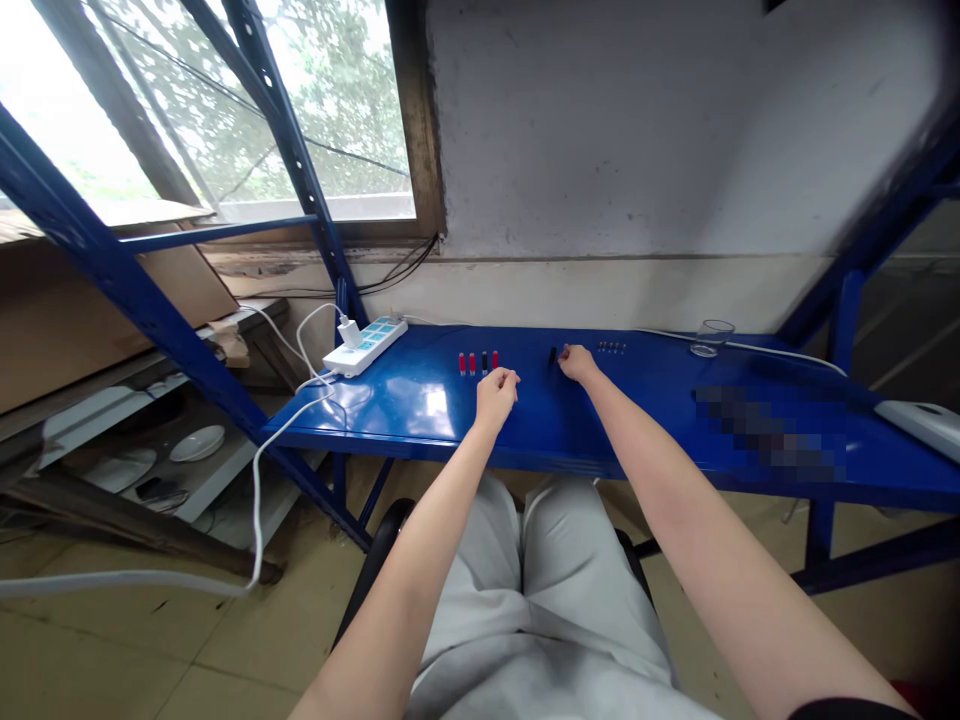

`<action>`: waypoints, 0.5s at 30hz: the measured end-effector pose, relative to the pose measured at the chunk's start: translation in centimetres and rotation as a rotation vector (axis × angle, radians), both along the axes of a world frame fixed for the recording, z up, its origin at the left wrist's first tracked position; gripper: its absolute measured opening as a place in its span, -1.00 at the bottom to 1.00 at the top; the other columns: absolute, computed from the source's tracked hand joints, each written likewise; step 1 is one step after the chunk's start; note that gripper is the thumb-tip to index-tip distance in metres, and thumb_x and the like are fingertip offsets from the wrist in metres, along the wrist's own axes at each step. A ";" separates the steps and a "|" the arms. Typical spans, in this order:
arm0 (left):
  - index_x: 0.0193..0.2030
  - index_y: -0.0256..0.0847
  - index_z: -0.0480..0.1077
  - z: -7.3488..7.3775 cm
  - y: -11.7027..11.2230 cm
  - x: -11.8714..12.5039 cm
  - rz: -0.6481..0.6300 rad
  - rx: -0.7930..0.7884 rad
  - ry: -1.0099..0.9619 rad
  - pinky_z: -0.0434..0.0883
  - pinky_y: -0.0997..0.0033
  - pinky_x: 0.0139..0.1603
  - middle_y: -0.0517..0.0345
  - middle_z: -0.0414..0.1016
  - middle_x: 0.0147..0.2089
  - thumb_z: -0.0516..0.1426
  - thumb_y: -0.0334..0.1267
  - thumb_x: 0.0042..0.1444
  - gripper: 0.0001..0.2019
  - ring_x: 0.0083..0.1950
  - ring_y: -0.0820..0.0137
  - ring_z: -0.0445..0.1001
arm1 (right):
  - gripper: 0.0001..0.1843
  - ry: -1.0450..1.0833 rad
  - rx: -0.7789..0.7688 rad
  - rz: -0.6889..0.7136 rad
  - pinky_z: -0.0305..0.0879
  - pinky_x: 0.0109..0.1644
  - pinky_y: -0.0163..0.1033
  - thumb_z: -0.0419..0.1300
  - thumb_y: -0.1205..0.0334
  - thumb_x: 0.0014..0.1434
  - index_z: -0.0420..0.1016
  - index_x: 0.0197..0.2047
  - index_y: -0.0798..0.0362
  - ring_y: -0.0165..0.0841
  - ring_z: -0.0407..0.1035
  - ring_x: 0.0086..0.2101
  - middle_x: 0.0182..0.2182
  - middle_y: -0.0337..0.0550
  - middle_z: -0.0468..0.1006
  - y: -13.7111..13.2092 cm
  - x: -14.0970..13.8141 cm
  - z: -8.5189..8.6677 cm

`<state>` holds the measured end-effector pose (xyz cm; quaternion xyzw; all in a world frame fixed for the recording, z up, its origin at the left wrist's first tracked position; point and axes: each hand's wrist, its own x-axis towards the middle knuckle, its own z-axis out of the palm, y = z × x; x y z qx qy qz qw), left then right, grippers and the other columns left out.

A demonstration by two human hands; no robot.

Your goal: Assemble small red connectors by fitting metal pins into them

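On the blue table stands a short row of small red cylinders and one black cylinder, with pale lower ends; their kind is too small to tell. My left hand is just in front of the row's right end, its fingers pinched together. Whatever may be in that pinch is hidden. Further right, my right hand has its fingers curled close beside another small black piece; whether they touch it I cannot tell. Behind that hand several tiny metallic pieces stand in a row.
A white power strip with a plugged-in adapter lies at the table's left, its cable hanging over the edge. A clear glass is at the back right. Nearer lies a pixelated dark object. Blue frame posts flank the table.
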<state>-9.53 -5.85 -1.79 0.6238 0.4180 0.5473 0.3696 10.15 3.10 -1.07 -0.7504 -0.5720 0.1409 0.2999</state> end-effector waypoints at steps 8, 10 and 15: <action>-0.44 -0.22 0.35 0.2 0.3 -0.5 0.087 -0.114 -0.181 0.13 0.56 -0.66 0.28 0.25 -0.66 0.00 -0.17 0.08 -0.78 -0.69 0.57 0.20 | -0.93 0.030 -0.112 -0.007 0.33 -0.31 -0.14 0.19 0.48 -0.04 0.48 -0.43 0.19 -0.14 0.43 -0.36 -0.47 0.12 0.49 -0.3 -0.4 0.8; -0.45 -0.23 0.34 0.2 0.4 -0.5 0.122 -0.145 -0.236 0.12 0.57 -0.67 0.28 0.24 -0.66 0.01 -0.19 0.06 -0.80 -0.69 0.59 0.18 | -0.94 0.043 -0.155 0.000 0.32 -0.36 -0.14 0.20 0.46 -0.03 0.48 -0.41 0.22 -0.17 0.42 -0.43 -0.54 0.09 0.48 -0.3 -0.3 1.0; -0.48 -0.24 0.33 0.4 0.5 -0.6 0.173 -0.162 -0.327 0.07 0.59 -0.69 0.31 0.19 -0.69 0.01 -0.24 0.03 -0.83 -0.72 0.61 0.13 | -0.73 0.124 -0.245 0.053 0.31 -0.46 -0.24 0.23 0.41 0.01 0.42 -0.17 0.29 -0.36 0.33 -0.63 -0.66 -0.11 0.42 -1.3 0.8 2.0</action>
